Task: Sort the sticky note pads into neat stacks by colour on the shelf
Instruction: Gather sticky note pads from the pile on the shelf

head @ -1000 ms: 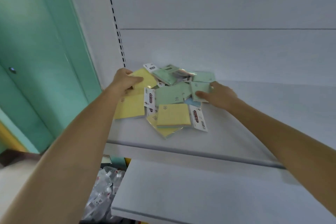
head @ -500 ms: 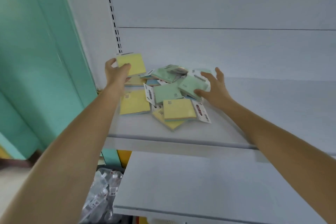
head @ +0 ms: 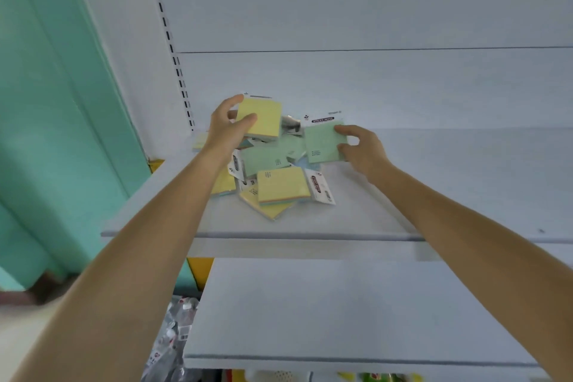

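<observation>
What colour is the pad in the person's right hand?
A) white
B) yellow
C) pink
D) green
D: the right hand pinches a green sticky note pad by its edge above the pile, while the left hand holds a yellow sticky note pad.

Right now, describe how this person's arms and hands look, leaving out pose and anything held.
Both forearms are bare as far as the frame shows: no sleeves, gloves or watch. The left hand and right hand show no rings or markings that I can make out, though the picture is soft. Fingernails look short and unpainted.
</observation>
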